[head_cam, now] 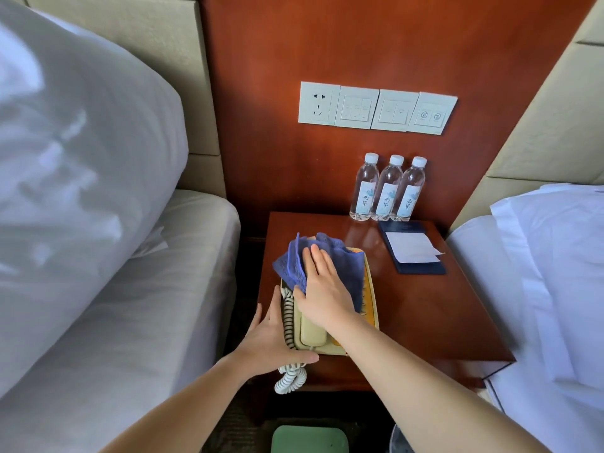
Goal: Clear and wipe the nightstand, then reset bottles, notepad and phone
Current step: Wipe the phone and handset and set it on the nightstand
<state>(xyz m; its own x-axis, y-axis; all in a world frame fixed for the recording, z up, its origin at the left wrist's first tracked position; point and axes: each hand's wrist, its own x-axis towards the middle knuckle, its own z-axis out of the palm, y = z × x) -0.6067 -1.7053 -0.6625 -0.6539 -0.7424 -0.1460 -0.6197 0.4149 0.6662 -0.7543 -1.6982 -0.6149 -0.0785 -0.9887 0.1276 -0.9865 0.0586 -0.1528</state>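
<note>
A cream corded phone [313, 335] sits on the left half of the red-brown nightstand [434, 315]. A blue cloth [340, 259] lies over the phone's upper part, and my right hand [322, 286] presses flat on it with straight fingers. My left hand [271, 338] rests against the phone's left edge and front corner, fingers straight, beside the coiled cord [289, 377]. Three water bottles [387, 189] stand in a row at the back of the nightstand. A dark blue notepad holder with white paper [411, 248] lies in front of them.
White-sheeted beds flank the nightstand, with a large pillow [75, 165] on the left and bedding [552, 273] on the right. A socket and switch panel [376, 107] is on the wooden wall. A green object [309, 439] sits on the floor below.
</note>
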